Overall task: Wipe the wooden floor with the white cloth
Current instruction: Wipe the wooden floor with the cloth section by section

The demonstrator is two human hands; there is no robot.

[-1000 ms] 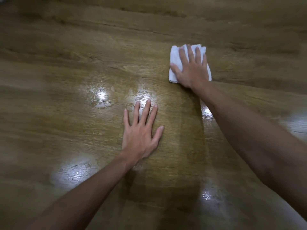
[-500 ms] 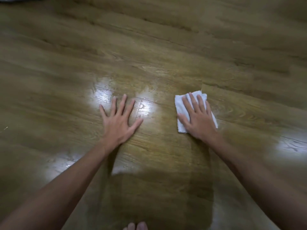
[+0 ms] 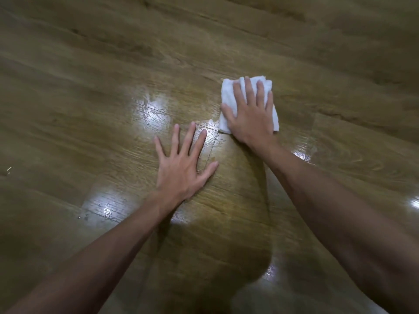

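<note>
A folded white cloth (image 3: 229,91) lies flat on the brown wooden floor (image 3: 90,75), right of centre. My right hand (image 3: 250,114) presses down on it with straight, spread fingers, covering most of it. Flat on the bare boards just left of and nearer than the cloth, my left hand (image 3: 183,166) rests with its fingers spread; it touches no cloth. Glossy light patches on the boards lie around both hands.
Wooden planks fill the whole view, with seams running diagonally. A tiny pale speck (image 3: 9,169) lies on the floor at the far left. My shadow darkens the boards between my forearms.
The right hand with the cloth was pulled toward me, then pushed forward again. The left hand stays flat on the floor and now lies closer to the cloth.
</note>
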